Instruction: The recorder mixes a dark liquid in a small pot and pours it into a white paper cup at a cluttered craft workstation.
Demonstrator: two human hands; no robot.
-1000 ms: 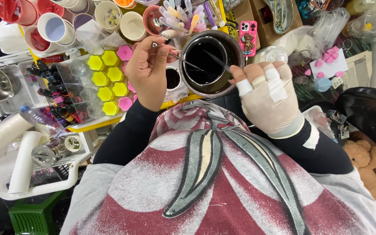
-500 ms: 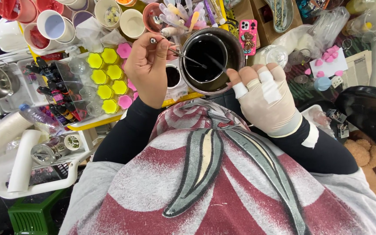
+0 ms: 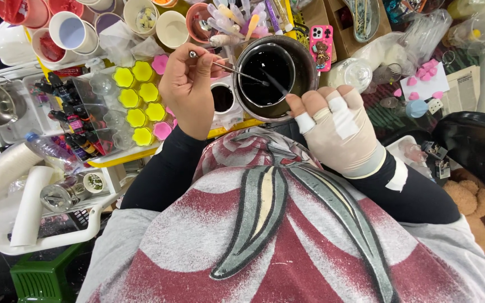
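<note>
spill risk: your left hand (image 3: 189,90) pinches the stirrer (image 3: 228,68), your taped right hand (image 3: 338,132) grips the pot (image 3: 309,67); tilt it and the black liquid (image 3: 266,67) could slop out.

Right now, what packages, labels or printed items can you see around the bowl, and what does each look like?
Phone case: right of the dark bowl, pink rectangle with a cartoon figure.
Printed paper: far right, pale sheet with dark print.
Small bottles: left tray, dark with coloured labels.
Plastic bottle: left, lying, blue cap.
</note>
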